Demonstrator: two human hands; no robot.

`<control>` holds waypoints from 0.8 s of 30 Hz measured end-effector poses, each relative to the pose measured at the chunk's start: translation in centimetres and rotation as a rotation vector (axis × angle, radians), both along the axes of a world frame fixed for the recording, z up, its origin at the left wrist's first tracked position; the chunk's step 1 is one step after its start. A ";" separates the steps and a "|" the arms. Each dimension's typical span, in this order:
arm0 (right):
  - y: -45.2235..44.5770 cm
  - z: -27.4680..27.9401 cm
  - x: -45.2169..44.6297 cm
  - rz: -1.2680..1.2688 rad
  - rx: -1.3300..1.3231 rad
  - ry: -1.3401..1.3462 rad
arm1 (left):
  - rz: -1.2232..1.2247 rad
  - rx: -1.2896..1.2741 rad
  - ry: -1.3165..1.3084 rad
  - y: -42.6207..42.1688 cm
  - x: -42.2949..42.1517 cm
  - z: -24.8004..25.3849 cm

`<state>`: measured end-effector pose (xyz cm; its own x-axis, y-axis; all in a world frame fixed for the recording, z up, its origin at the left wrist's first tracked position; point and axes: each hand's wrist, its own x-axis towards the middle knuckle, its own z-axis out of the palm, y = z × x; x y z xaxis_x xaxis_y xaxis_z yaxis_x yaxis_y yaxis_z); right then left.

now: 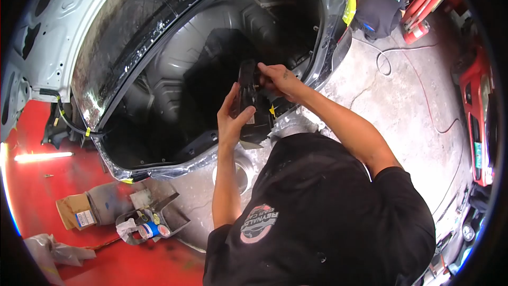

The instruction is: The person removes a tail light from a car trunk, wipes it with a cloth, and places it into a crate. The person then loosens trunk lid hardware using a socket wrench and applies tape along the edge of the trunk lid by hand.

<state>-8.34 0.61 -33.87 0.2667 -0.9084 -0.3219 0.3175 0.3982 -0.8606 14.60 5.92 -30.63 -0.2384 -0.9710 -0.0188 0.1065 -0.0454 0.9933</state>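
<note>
A dark, glossy, elongated part (247, 82) is held up over the rear opening of a car body; its exact kind is hard to make out. Its lower end rests in my left hand (233, 116), with thumb and fingers on either side. My right hand (278, 80) is closed at the part's upper right side, and those fingertips are partly hidden in shadow. Beneath both hands lies the dark interior of the car's trunk (174, 85). A small yellow tag (272, 110) and a pale label (250, 119) show near the part's lower end.
Plastic film covers the trunk's rim (153, 172). On the floor at lower left are a cardboard box (75, 212) and a bin (182, 221) with tape rolls. A co-worker (377, 5) crouches at upper right. A cable (385, 63) lies on the floor nearby.
</note>
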 end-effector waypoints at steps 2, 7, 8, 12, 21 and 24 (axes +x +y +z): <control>-0.1 -2.4 -0.8 -0.120 0.135 -0.069 | 0.058 0.008 0.012 -0.1 0.1 -0.9; 1.7 -3.8 -3.5 -0.306 0.344 -0.141 | 0.091 0.082 0.034 0.1 0.8 -1.6; 2.4 -3.8 -4.0 -0.258 0.305 -0.157 | 0.089 0.084 0.006 0.4 0.8 -1.8; 4.4 -2.3 -4.0 -0.181 0.220 -0.212 | 0.088 0.156 0.042 1.0 0.0 -2.4; 5.8 -1.5 -3.2 -0.256 0.098 -0.061 | 0.021 0.145 0.023 0.8 -1.5 -3.3; 5.8 1.0 -2.6 -0.234 0.024 -0.025 | 0.010 0.143 0.000 1.0 -2.2 -2.9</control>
<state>-10.98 6.42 -32.86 0.0581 -0.9387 -0.3397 0.4246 0.3312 -0.8426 12.44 6.92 -33.51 -0.2288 -0.9607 -0.1572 0.1080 -0.1855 0.9767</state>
